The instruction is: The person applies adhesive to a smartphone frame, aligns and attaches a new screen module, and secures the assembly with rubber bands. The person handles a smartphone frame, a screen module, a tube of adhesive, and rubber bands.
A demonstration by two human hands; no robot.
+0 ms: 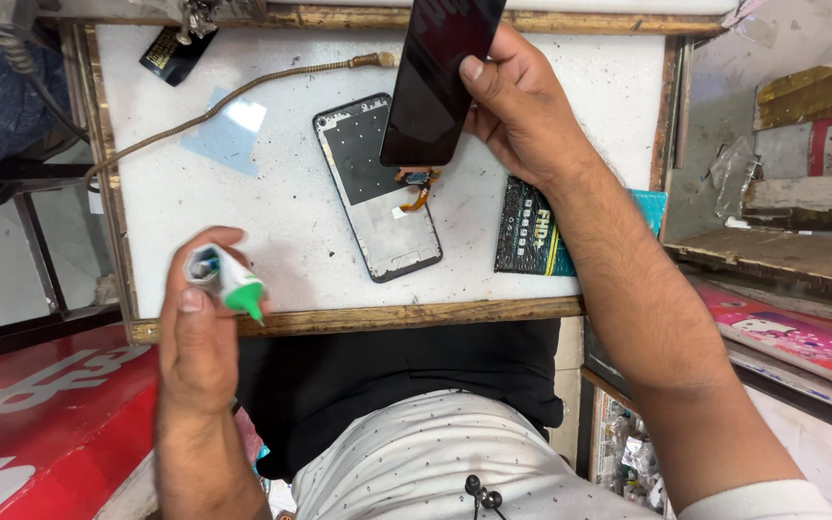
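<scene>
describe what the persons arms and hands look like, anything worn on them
Both hands are bare: no gloves, rings or watch show on the left hand or the right hand. The forearms are uncovered and hairy. A white sleeve edge shows at the right upper arm, matching the white dotted shirt. No sleeve shows on the left arm.

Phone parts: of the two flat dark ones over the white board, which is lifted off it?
The black screen panel, held tilted in the right hand. The phone frame lies flat on the white board.
</scene>
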